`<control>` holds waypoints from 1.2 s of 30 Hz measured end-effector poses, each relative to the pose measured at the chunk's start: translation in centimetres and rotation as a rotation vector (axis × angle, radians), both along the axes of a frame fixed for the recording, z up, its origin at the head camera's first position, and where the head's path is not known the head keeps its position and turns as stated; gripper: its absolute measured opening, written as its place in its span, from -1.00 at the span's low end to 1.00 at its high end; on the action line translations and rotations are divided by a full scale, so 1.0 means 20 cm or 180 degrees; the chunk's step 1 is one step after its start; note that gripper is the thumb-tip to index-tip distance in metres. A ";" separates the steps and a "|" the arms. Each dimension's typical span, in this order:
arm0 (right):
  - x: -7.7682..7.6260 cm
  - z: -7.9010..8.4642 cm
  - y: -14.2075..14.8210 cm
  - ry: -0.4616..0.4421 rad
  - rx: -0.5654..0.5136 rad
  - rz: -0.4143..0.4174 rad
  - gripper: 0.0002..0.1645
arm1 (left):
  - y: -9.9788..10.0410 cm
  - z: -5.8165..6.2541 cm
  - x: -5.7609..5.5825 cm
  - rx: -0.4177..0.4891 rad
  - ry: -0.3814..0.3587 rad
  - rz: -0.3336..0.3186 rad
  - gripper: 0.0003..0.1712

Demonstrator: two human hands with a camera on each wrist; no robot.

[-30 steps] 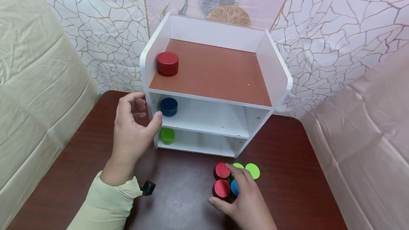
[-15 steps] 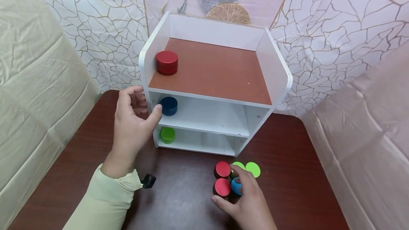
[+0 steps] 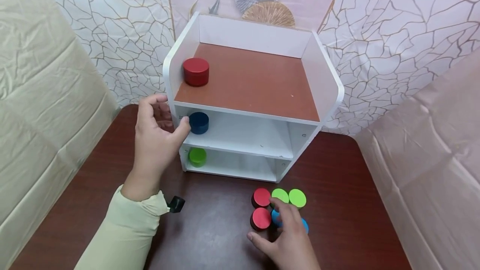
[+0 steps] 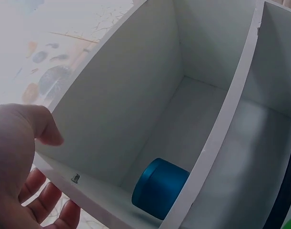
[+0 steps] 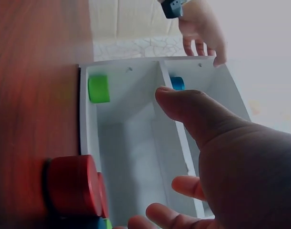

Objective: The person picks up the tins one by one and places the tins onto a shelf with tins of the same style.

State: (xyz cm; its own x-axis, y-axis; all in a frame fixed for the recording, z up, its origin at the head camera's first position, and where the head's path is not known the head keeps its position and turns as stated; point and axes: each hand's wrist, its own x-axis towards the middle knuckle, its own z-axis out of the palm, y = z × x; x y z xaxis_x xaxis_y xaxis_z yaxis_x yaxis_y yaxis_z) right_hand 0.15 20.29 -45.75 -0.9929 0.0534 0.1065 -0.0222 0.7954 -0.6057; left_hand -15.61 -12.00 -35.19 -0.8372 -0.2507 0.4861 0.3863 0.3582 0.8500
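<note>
My left hand is at the left side of a white shelf unit. Its fingers curve beside the outer side panel, and the thumb stands apart in front, near a blue round tin on the middle shelf. My right hand hovers with spread, bent fingers over a group of tins on the table, nothing between fingers and thumb. Two red tins lie left of its fingers, two green tins beyond them. Blue tins are partly hidden under the hand.
A red tin stands at the left of the unit's brown top, and a green tin on the bottom shelf's left. The dark wooden table is bounded by cloth-covered sides and a patterned back wall.
My left hand has risen slightly along the side panel. The right fingers have shifted a little right, off the near red tin, and another blue tin now shows beyond the hand's right side.
</note>
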 end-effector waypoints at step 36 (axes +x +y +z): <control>-0.03 -0.13 -0.03 -0.0069 0.0227 0.0018 -0.07 | 0.03 -0.08 -0.06 0.0100 0.0138 0.0210 -0.46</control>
State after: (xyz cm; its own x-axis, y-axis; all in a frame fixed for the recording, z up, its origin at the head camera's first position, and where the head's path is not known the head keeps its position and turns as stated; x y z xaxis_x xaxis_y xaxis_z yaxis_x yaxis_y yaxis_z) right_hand -0.36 19.71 -48.38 -0.9953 0.0409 0.0883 -0.0142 0.8364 -0.5479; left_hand -16.77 -11.38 -36.80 -0.7967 -0.3203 0.5125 0.3993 0.3576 0.8442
